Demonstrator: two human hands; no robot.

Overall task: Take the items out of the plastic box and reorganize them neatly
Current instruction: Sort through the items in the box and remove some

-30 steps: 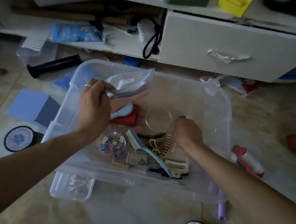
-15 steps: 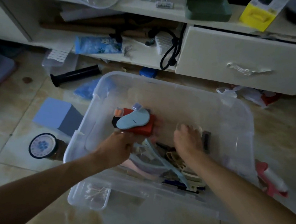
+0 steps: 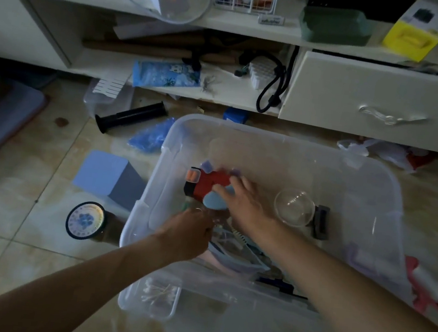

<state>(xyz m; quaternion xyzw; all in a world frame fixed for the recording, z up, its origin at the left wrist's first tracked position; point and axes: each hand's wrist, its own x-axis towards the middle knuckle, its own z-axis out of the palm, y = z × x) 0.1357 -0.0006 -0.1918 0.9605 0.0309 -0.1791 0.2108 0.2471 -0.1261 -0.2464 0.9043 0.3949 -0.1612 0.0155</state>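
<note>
A clear plastic box [image 3: 245,126] stands on the floor tiles. At its left end lies a red box [image 3: 210,181] with a small orange-capped case [image 3: 193,175] beside it. My right hand [image 3: 244,199] reaches in and pinches a light blue oval thing [image 3: 212,204] against the red box, thumb on one side and fingers on the other. My left hand [image 3: 186,234] curls down over a clear zip pouch [image 3: 230,259] on the pile of combs and clips at the near wall. A clear round dish [image 3: 294,208] and a dark clip [image 3: 320,221] lie to the right.
A cotton-swab case [image 3: 159,294] lies against the box's near left corner. A blue box [image 3: 108,176], a round tin [image 3: 85,220], a black tube [image 3: 131,116] and a blue bag [image 3: 152,134] are on the floor to the left. A pink-and-white item [image 3: 430,288] lies to the right; a drawer [image 3: 387,104] stands behind.
My left hand lowered the zip pouch onto the pile. My right hand moved left from the clips to the blue oval thing, which has slid towards me on the red box.
</note>
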